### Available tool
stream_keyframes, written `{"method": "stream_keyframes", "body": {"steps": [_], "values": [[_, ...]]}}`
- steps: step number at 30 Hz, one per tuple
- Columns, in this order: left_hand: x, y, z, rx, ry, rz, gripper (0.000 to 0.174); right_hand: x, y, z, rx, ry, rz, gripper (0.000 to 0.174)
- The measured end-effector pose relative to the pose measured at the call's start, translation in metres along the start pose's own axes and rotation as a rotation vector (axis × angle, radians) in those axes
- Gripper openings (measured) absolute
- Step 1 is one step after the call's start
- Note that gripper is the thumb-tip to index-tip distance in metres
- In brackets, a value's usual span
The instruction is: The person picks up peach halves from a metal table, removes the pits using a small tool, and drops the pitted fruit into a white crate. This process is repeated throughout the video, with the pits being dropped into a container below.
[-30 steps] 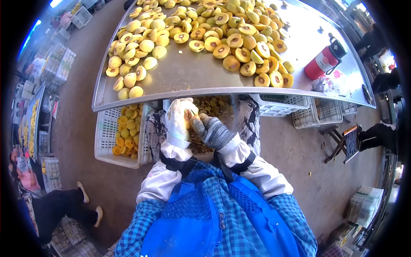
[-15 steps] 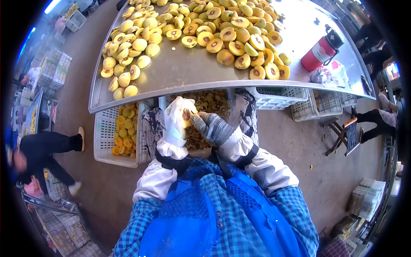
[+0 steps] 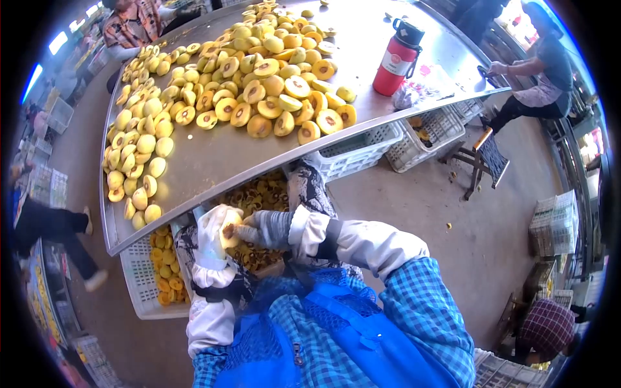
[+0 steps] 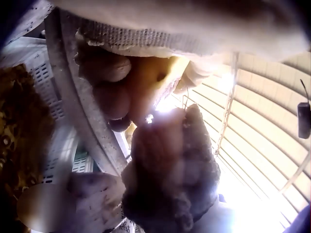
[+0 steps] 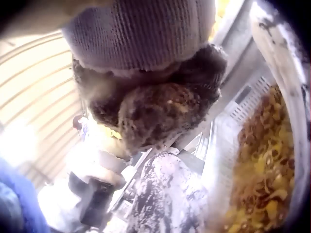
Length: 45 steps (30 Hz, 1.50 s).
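Note:
My left hand (image 3: 213, 234), in a white glove, holds a halved yellow fruit (image 3: 229, 234) with its brown centre facing the other hand. My right hand (image 3: 268, 229), in a grey knit glove, has its fingers bent against the cut face; whether it grips a tool is hidden. In the left wrist view bare fingertips of the left hand curl round the fruit (image 4: 148, 80), and the right glove (image 4: 170, 170) is close by. In the right wrist view the right hand (image 5: 155, 107) is curled, its fingertips hidden.
A metal table (image 3: 213, 161) bears many halved fruits (image 3: 259, 90) and a red bottle (image 3: 394, 61). Below are a white crate (image 3: 145, 284) of yellow halves, a container of pieces (image 3: 255, 255) between the legs, more crates and a folding stool (image 3: 482, 161). Several people are around.
The head view has turned right, so the table appears slanted and more people show. Both hands stay together at the fruit, lower in the view; the right forearm lies more level.

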State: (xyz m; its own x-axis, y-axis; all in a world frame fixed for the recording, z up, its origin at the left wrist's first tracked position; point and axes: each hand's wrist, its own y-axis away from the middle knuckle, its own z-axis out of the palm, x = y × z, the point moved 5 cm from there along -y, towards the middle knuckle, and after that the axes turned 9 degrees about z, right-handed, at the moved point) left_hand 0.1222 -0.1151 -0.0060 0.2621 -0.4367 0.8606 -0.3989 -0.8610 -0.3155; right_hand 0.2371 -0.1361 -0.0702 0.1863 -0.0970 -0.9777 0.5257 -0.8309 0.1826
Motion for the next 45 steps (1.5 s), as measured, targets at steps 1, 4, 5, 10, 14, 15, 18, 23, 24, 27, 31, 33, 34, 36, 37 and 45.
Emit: {"method": "stream_keyframes", "body": {"steps": [1,4,5,10,14,15,18,23,24,27,31,33,34,36,37,45], "values": [[0.005,0.000,-0.001,-0.023,-0.254,0.219,0.036,-0.009,0.006,-0.002,-0.013,0.082,-0.071,0.036],[0.023,0.002,-0.006,0.045,-0.531,0.402,0.033,-0.010,0.009,0.007,0.093,-0.038,0.156,0.042],[0.011,-0.003,-0.007,-0.006,-0.426,0.222,0.034,-0.007,0.012,0.012,0.176,-0.153,0.293,0.045],[-0.045,0.015,0.014,0.501,0.772,-0.282,0.044,0.031,-0.006,0.026,0.098,-0.552,0.317,0.046],[-0.034,0.017,0.010,0.621,0.778,-0.303,0.032,0.003,0.011,0.036,-0.174,-0.946,0.339,0.033],[-0.038,0.018,0.009,0.668,0.768,-0.289,0.030,0.005,0.010,0.035,-0.153,-0.876,0.308,0.033],[-0.045,0.023,0.010,0.664,0.660,-0.218,0.036,0.008,0.007,0.032,-0.083,-0.610,0.200,0.034],[-0.037,0.022,0.012,0.573,0.478,-0.239,0.029,0.010,0.003,0.024,-0.006,-0.219,0.064,0.036],[-0.030,0.022,0.011,0.558,0.466,-0.217,0.027,0.011,0.002,0.024,0.000,-0.189,0.045,0.036],[-0.023,0.025,0.009,0.530,0.412,-0.149,0.015,0.014,0.008,0.029,-0.023,-0.245,0.080,0.031],[-0.042,0.030,0.010,0.494,0.430,-0.175,0.016,0.010,0.013,0.033,-0.071,-0.236,0.097,0.028],[-0.030,0.031,0.006,0.326,0.219,-0.091,0.015,-0.004,0.016,0.027,-0.134,0.175,-0.065,0.029],[-0.020,0.030,0.006,0.204,0.125,0.009,0.012,-0.013,0.017,0.023,-0.161,0.484,-0.199,0.031],[-0.016,0.031,0.007,0.048,0.103,0.057,0.011,-0.022,0.022,0.018,-0.308,0.629,-0.225,0.035],[-0.010,0.029,0.005,0.048,0.100,0.075,0.014,-0.025,0.025,0.014,-0.451,0.273,0.067,0.030],[-0.001,0.048,-0.024,0.668,0.858,-0.499,0.043,-0.012,0.013,0.089,-0.248,-0.746,0.245,0.028]]}}
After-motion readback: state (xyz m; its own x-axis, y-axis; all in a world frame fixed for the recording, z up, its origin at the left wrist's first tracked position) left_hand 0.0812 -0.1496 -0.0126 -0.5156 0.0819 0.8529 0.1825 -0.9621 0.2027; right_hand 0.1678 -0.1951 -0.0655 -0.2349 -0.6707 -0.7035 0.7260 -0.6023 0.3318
